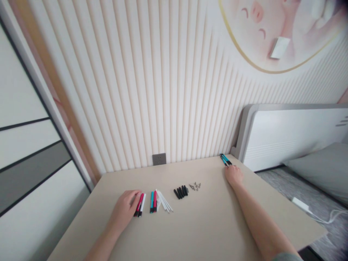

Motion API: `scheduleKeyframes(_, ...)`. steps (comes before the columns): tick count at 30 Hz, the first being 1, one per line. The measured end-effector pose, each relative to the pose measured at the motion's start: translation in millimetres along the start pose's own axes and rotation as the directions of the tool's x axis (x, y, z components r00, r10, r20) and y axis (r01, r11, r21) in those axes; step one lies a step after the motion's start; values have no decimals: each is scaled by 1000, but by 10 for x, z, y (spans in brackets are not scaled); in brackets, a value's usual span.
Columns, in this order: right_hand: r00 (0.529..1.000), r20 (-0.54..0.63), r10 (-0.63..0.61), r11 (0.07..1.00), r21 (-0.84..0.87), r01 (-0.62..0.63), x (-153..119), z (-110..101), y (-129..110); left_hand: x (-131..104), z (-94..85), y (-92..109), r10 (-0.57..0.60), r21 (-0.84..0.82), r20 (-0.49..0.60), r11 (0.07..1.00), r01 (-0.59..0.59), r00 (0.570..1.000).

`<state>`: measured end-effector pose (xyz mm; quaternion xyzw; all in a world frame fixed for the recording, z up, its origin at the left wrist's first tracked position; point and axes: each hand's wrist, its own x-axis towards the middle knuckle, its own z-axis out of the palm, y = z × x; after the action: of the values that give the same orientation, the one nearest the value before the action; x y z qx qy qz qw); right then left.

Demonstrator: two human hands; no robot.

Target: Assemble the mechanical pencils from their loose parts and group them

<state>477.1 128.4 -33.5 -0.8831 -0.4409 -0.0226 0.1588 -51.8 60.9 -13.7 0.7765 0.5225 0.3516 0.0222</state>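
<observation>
Arms apart over the tabletop [201,228], finger grips unclear.
Left hand [125,207] touches red pen [140,201]; right hand [234,174], blue pens [225,159] at far right corner.

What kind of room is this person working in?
Probably a bedroom: a grey headboard and a pillow stand beyond the table, and a cartoon pig decorates the wall.

The tabletop [201,224] looks smooth and matt. The far-right clips [224,155] look plastic; the near-right bedding [280,185] is cloth.
</observation>
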Motion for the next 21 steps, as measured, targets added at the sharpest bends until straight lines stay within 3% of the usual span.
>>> scheduleKeyframes(21, 991, 18, 136, 984, 111, -137, 174, 39, 112, 37, -49, 116, -44, 22, 21, 999, 44, 999)
